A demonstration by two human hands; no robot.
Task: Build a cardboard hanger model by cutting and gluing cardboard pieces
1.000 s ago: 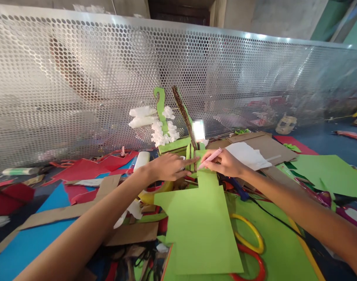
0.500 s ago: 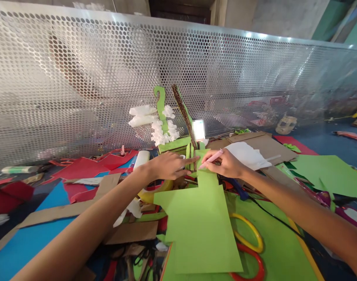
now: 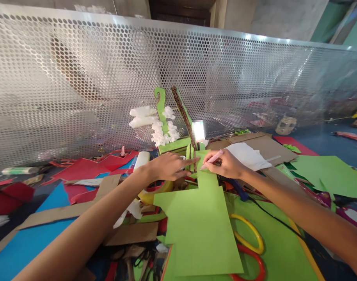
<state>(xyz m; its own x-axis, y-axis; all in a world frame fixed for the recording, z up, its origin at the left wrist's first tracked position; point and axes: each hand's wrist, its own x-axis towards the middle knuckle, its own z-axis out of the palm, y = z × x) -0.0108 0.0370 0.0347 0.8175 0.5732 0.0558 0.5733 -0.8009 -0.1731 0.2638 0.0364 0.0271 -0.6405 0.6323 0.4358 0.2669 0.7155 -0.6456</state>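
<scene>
A cut sheet of light green paper [image 3: 200,222] lies in front of me, its narrow top strip leaning against a small green cardboard model [image 3: 178,128] with white paper tufts. My right hand [image 3: 226,164] pinches a pink pen [image 3: 211,159] whose tip rests on that strip. My left hand [image 3: 169,166] lies beside it, index finger stretched out and pressing the strip's left edge against the model.
A perforated metal screen [image 3: 79,78] stands right behind the model. Red [image 3: 84,169], blue [image 3: 23,244] and brown card scraps [image 3: 61,212] cover the left. Yellow and red rings [image 3: 250,244], a black cable [image 3: 272,216], more green paper [image 3: 327,171] and a white sheet [image 3: 248,156] lie at right.
The pen tip has shifted very slightly on the green strip. Both hands stay where they were.
</scene>
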